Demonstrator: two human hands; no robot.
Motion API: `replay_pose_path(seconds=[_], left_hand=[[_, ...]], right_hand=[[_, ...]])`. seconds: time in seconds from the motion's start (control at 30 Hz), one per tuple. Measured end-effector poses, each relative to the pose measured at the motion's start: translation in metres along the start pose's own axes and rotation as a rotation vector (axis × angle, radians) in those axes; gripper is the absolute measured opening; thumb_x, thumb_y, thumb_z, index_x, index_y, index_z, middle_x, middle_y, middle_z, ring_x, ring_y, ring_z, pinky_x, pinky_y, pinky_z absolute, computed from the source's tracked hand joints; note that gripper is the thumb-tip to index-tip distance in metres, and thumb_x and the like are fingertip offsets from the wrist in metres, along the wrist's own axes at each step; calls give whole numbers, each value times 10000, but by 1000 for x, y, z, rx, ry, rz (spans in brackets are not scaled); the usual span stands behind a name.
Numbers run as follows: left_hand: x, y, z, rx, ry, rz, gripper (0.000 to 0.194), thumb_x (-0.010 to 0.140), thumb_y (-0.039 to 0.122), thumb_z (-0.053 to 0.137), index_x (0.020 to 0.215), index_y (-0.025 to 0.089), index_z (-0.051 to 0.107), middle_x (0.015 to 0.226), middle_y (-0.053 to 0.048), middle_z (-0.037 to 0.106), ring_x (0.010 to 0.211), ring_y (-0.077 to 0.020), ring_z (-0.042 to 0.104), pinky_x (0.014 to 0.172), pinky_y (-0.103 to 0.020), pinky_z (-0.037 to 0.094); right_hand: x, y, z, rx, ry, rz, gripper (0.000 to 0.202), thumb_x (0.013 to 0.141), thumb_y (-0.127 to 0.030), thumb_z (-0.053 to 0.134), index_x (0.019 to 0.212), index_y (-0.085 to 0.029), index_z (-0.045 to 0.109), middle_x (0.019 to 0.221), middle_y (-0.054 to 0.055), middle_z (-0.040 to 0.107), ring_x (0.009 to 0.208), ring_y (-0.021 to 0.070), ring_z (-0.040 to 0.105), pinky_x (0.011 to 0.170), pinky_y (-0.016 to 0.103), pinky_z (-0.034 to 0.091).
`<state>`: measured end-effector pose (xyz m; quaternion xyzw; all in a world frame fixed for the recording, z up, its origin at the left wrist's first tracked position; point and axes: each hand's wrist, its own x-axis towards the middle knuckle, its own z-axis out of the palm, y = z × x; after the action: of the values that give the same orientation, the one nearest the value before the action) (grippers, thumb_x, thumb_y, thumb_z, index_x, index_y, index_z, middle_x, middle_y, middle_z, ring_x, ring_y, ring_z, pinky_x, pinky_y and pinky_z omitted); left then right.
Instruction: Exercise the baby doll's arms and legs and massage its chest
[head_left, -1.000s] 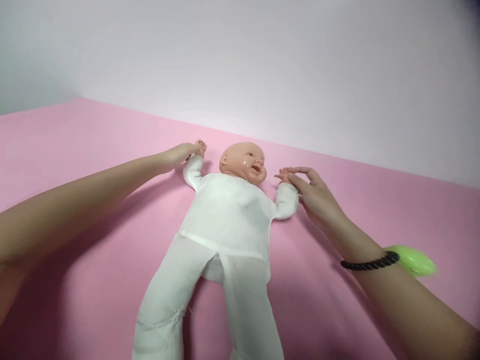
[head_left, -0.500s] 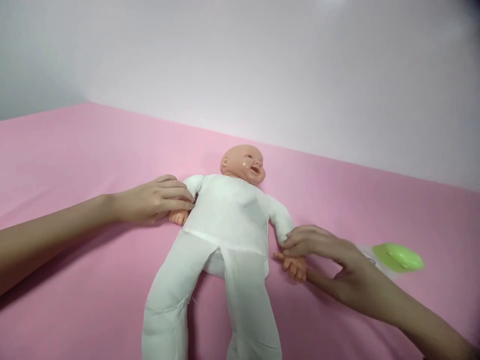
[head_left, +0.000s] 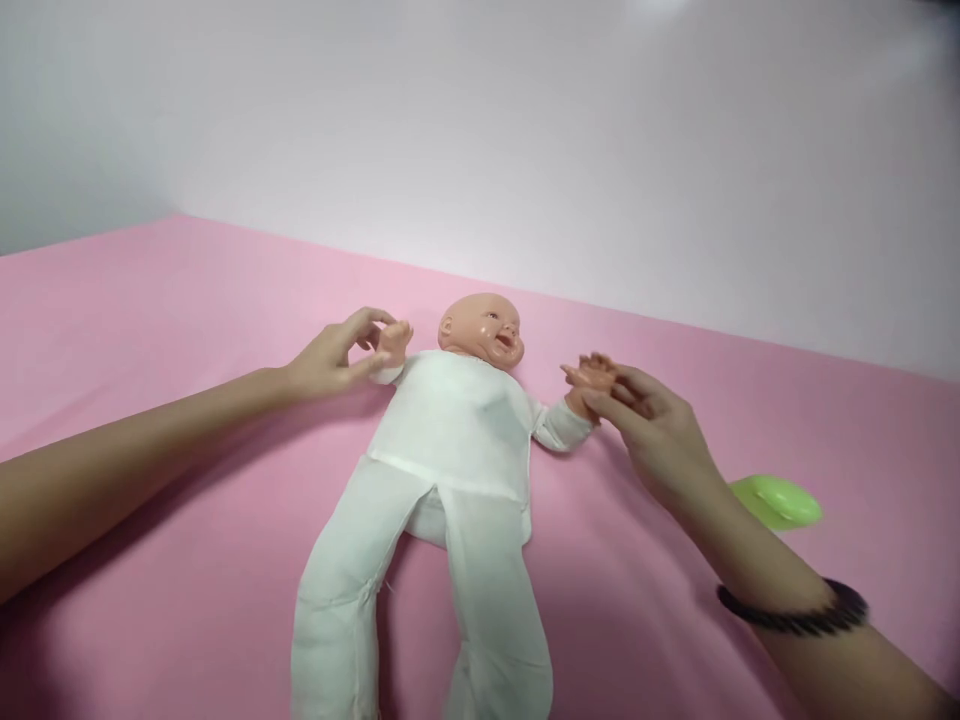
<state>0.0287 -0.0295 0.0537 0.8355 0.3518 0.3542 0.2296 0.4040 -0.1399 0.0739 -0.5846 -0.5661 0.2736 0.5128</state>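
A baby doll (head_left: pixel 457 430) with a plastic head and a white cloth body lies on its back, legs toward me. My left hand (head_left: pixel 341 355) pinches the doll's hand (head_left: pixel 394 342) on the left, fingers behind it and thumb in front, beside the doll's shoulder. On the other side, my right hand (head_left: pixel 660 420) grips the doll's other hand (head_left: pixel 589 378) at the wrist. That doll arm is bent at the elbow, its palm and small fingers raised. Both doll hands are held up next to the head.
Pink cloth (head_left: pixel 150 300) covers the surface under the doll. To the right lies a bright green oval lid or case (head_left: pixel 776 502), partly behind my right forearm. A pale wall (head_left: pixel 480 130) rises behind the far edge. A black bracelet (head_left: pixel 795 610) circles my right wrist.
Both my hands have moved up toward the doll's head, lifting its hands from beside the body. The doll's arms have gone from lowered to bent upward.
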Motion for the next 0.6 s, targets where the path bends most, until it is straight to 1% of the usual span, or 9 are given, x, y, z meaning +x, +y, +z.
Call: replay_pose_path(seconds=[0.03,0.1,0.17,0.23,0.33,0.43,0.53,0.6], left_hand=[[11,-1,4,-71,45,-112,456,928,520,642,1275,230,592,1185,-88,750,1033,-243,703,880,-344,526],[33,-3,11,-197,78,-348,454,889,574,656,1176,225,617,1156,-87,749,1029,-259,708,830,-341,528],[53,-5,16,-236,94,-536,419,814,539,728,1061,219,618,1167,-93,739,1044,-276,708,792,-332,520],[68,-8,18,-201,96,-653,359,758,450,769,963,217,589,1165,-99,733,1058,-283,702,773,-323,504],[78,-15,19,-139,11,-769,299,735,391,757,883,222,560,1077,-103,743,1022,-299,703,738,-335,491],[79,-22,21,-106,-49,-827,313,722,429,754,869,228,564,1032,-105,747,976,-322,704,706,-358,489],[76,-25,24,-115,-25,-813,333,716,460,758,870,229,573,1011,-94,748,946,-313,700,713,-367,498],[72,-27,24,-176,16,-768,338,707,463,768,859,227,580,957,-78,738,897,-288,695,720,-369,513]], right_hand=[[11,2,7,27,23,54,316,834,-404,798,1106,-246,773,1279,73,754,1283,303,667,1063,435,572],[31,9,20,72,51,166,261,833,-387,768,1033,-222,804,1241,79,771,1244,298,686,1019,408,587],[46,19,31,89,76,244,257,801,-397,786,948,-189,819,1155,99,792,1123,287,730,925,370,608],[54,29,38,77,84,314,290,775,-430,805,879,-160,820,1057,114,805,975,265,752,805,336,607],[58,38,40,-7,41,361,343,778,-478,806,860,-145,822,1008,115,807,877,238,741,703,301,569],[59,39,38,-101,-1,369,339,812,-484,789,884,-156,831,1012,106,808,883,225,733,700,288,551],[60,41,36,-106,-20,385,340,823,-487,782,902,-160,833,1011,105,809,892,227,733,708,294,561],[61,44,35,-41,-20,387,368,799,-508,800,913,-159,829,1024,111,807,911,237,737,727,308,581]])
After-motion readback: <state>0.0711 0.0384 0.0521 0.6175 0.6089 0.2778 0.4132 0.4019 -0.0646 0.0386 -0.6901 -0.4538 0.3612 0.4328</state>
